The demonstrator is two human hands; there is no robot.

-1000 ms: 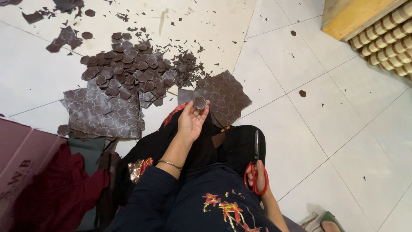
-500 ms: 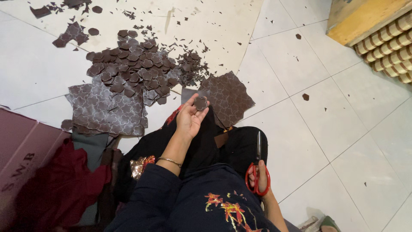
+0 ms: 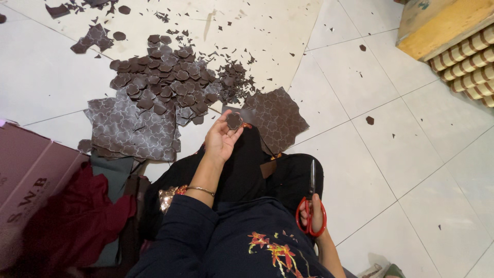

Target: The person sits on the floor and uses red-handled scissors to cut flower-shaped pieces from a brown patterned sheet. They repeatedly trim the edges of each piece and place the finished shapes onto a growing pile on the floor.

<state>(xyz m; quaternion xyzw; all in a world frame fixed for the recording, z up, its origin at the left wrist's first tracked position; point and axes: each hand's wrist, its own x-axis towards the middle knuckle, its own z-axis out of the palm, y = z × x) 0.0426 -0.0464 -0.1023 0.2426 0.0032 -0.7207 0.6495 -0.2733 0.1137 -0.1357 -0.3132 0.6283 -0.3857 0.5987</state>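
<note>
Our left hand [image 3: 220, 141] has raised the cut flower piece [image 3: 234, 121], pinched w/ fingertips; right hand [image 3: 315, 216] still wrapped round scissors [image 3: 311, 206], blades closed.

box [image 3: 31, 180] | pink-maroon cardboard, flat-sided | far left, on floor

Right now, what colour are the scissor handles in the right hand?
Red, on the scissors in the right hand; head view.
</note>
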